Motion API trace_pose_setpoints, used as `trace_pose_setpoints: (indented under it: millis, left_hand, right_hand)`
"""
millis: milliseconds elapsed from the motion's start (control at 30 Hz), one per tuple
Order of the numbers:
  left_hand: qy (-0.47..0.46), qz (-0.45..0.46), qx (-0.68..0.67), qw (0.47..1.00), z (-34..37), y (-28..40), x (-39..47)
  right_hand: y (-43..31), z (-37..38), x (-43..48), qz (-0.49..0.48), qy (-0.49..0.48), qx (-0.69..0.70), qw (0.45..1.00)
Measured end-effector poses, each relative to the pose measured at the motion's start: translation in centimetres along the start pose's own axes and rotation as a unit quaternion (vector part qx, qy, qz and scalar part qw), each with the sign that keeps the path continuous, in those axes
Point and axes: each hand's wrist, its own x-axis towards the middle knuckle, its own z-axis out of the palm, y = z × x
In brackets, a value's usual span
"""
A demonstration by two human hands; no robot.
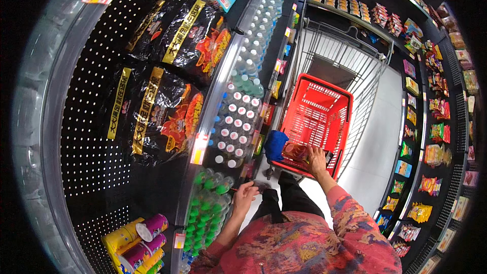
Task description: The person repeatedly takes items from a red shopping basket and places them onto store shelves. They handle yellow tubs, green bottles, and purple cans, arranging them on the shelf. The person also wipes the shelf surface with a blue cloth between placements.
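Observation:
My right hand point(318, 161) reaches over the near rim of a red plastic shopping basket point(317, 102). Its fingers point down beside a dark reddish package point(295, 151) at the basket's near end; whether they grip anything cannot be made out. A blue cloth-like item point(276, 145) hangs over the basket's left near corner. The basket rests on a metal wire shopping cart point(367, 95). My left hand point(244, 196) is raised beside the drinks shelf, near green-capped bottles point(207, 198), fingers loosely bent, with nothing plainly held.
Rows of white-capped bottles point(236, 123) line the left shelf. Above them lie large black snack bags point(163, 110), with purple and yellow canisters point(142, 245) nearer me. Packaged snacks point(439, 110) hang along the right-hand shelves. White floor point(384, 110) shows right of the cart.

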Motion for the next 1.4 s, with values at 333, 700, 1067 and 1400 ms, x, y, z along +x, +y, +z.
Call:
trace_pose_setpoints:
  millis: [333,700,1067,1400]
  left_hand:
    - [-0.051,0.056,-0.011,0.997,0.2,2.8,-1.2]
    - [-0.150,0.342,0.128,0.919,1.5,15.5,-4.7]
    - [-0.245,0.235,-0.192,0.921,-3.5,13.7,-10.3]
    - [0.244,0.385,-0.283,0.844,-8.1,12.8,-15.1]
  right_hand:
    - [-0.8,-11.5,1.8,-0.018,0.032,0.141,0.989]
    - [-9.1,-41.1,-2.5,-0.228,-0.144,0.299,0.916]
    - [-21.2,-40.5,-1.4,-0.330,-0.186,0.541,0.751]
    - [-34.5,-30.4,-3.9,-0.401,-0.239,0.459,0.756]
